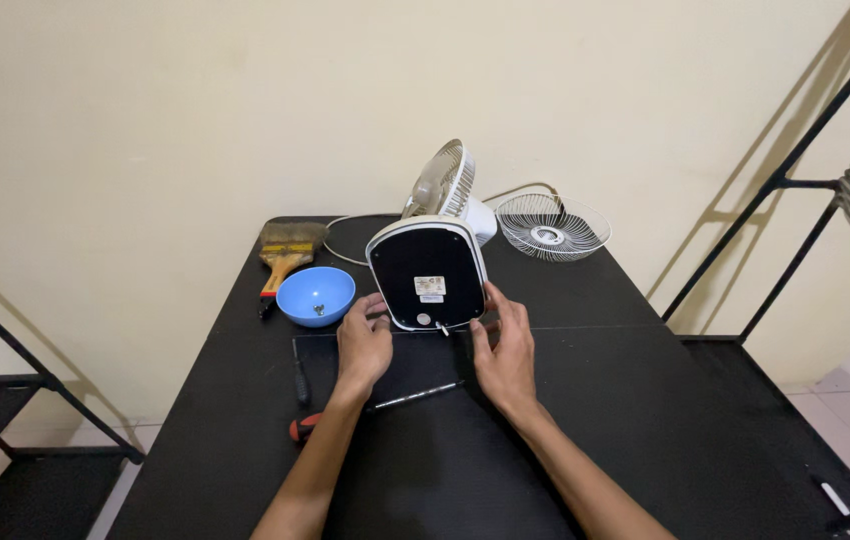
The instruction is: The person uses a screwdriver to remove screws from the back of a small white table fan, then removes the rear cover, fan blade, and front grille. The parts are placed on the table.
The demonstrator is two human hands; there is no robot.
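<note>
Both hands steady the fan [432, 262] tipped on its side, underside facing up: left hand [363, 343] pinching the base rim, right hand [505, 352] cupping the edge, screwdriver [385, 404] lying close below.

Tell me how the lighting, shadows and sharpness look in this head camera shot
Head view: even, warm indoor light, with soft diagonal rack shadows on the wall; the black table shows only a faint sheen, no harsh glare; the fan base and both hands, left hand and right hand, are sharp; the wide lens bends the frame's edges; the blue bowl is clear, its small contents hard to resolve.
</note>
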